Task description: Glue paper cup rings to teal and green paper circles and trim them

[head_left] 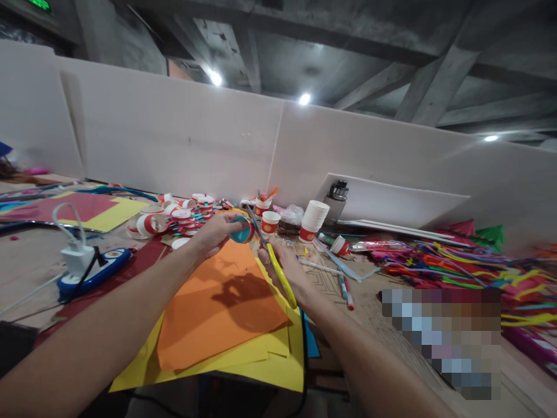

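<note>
My left hand (217, 234) is closed on a small round piece, blue-green on its face with a red and orange rim, which looks like a cut paper cup (240, 230). Yellow-handled scissors (281, 274) are gripped in my right hand (285, 264). Their blades point up and away, right beside the cup piece; whether they touch it I cannot tell. Below both hands lies an orange paper sheet (221, 313), on top of yellow sheets (278, 371). The shadow of my hands falls on the orange sheet.
Beyond the hands stand a red-and-white paper cup (270, 222), a cup stack (314, 220) and a grey bottle (336, 202). Cut cup pieces (185, 220) pile up at left, near a blue power strip (96, 273). Colourful pipe cleaners (461, 261) heap at right. White panels (174, 133) border the table.
</note>
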`<state>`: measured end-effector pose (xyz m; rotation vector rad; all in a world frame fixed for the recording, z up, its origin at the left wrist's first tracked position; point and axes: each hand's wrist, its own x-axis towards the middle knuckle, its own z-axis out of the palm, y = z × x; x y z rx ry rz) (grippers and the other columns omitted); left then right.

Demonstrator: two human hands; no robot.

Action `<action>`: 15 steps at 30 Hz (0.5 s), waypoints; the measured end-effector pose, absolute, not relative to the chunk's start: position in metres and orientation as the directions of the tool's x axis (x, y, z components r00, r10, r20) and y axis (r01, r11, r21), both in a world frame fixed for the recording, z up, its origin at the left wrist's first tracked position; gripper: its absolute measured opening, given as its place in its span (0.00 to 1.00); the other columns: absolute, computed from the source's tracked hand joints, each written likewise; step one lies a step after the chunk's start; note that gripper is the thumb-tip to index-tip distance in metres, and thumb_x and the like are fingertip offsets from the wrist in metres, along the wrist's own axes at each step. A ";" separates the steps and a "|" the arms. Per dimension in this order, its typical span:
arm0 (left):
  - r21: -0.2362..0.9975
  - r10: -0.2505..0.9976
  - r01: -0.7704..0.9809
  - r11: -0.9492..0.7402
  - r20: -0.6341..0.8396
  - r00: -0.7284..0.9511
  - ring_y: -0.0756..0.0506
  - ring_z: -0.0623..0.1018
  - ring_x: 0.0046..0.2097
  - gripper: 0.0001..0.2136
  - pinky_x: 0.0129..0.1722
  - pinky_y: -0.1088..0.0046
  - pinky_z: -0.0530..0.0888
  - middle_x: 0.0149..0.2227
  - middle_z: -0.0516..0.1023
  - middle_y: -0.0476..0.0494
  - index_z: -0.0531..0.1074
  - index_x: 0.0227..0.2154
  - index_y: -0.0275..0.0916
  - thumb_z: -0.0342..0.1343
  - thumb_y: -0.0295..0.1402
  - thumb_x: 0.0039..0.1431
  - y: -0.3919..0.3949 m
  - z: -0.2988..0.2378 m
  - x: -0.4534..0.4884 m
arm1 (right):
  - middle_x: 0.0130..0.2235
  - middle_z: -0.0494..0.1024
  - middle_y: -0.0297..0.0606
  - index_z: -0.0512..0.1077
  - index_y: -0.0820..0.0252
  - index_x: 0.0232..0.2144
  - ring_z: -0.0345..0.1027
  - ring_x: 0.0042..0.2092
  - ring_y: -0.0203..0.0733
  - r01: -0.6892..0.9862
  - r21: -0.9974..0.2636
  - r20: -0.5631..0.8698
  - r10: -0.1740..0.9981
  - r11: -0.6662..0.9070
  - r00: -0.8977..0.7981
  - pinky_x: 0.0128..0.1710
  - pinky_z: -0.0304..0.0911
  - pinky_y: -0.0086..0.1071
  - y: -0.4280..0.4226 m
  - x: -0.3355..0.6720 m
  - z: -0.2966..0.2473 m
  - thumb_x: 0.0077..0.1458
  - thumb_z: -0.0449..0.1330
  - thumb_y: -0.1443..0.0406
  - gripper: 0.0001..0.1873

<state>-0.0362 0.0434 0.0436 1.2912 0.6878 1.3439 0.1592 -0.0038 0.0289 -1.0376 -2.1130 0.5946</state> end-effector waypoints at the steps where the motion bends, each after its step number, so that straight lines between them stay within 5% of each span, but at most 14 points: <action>1: 0.925 0.935 -0.301 -0.232 0.297 0.194 0.51 0.74 0.27 0.11 0.29 0.78 0.68 0.27 0.79 0.43 0.79 0.31 0.32 0.66 0.29 0.41 0.043 0.044 -0.036 | 0.26 0.63 0.29 0.60 0.57 0.30 0.55 0.28 0.34 0.501 -0.648 0.386 0.814 0.574 -0.434 0.29 0.52 0.29 -0.003 0.159 0.028 0.59 0.50 0.54 0.14; 9: 0.889 0.952 -0.416 -0.191 0.271 0.141 0.52 0.74 0.27 0.11 0.29 0.80 0.70 0.28 0.79 0.45 0.77 0.30 0.33 0.66 0.29 0.41 0.049 0.037 -0.036 | 0.24 0.62 0.28 0.60 0.57 0.29 0.54 0.26 0.33 0.509 -0.658 0.385 0.828 0.555 -0.407 0.27 0.50 0.29 -0.001 0.160 0.026 0.59 0.51 0.54 0.14; 15: 0.860 0.961 -0.472 -0.194 0.263 0.083 0.53 0.76 0.30 0.10 0.32 0.80 0.71 0.31 0.80 0.47 0.76 0.31 0.35 0.66 0.29 0.42 0.047 0.039 -0.033 | 0.31 0.66 0.32 0.61 0.57 0.38 0.59 0.31 0.35 0.374 -0.742 0.396 0.814 0.556 -0.424 0.31 0.57 0.28 -0.007 0.155 0.032 0.60 0.49 0.52 0.15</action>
